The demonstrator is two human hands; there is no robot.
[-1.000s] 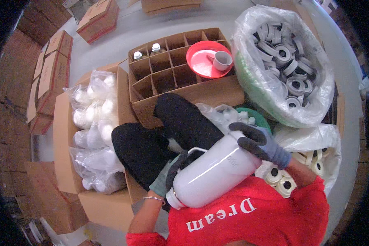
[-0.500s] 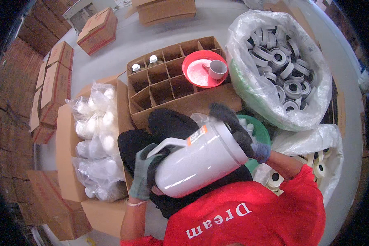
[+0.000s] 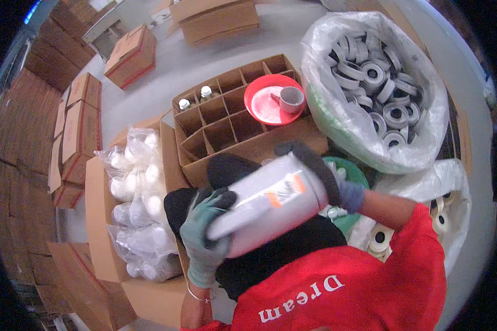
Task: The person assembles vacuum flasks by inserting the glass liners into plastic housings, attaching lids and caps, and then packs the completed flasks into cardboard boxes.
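Note:
A white jug (image 3: 259, 218) with a smooth rounded body lies slantwise over my dark-trousered lap, its orange and white label (image 3: 286, 190) facing up. Around its lower-left end wraps my left hand (image 3: 205, 226), in a grey-green glove with dark fingertips; the jug's handle is hard to make out through blur. My right hand (image 3: 320, 174), in a dark glove, is closed over the opposite, wider end. What lies under its fingers is hidden. Just beyond the jug stands a divided carton (image 3: 248, 132) with two white-capped bottles, and a red bowl (image 3: 257, 118) holding a grey cup (image 3: 291, 99) rests on it.
On the left, an open carton (image 3: 102, 220) holds several plastic-wrapped white pieces. A big plastic-lined sack (image 3: 337, 135) of grey ring-shaped lids stands at far right, with a bag (image 3: 458, 220) of cream rings nearer. A green tub (image 3: 354, 172) sits beside my right wrist.
The jug has turned about its length, bringing the label to the top and the handle down toward me. My left hand has shifted over its end; the right still grips the other end.

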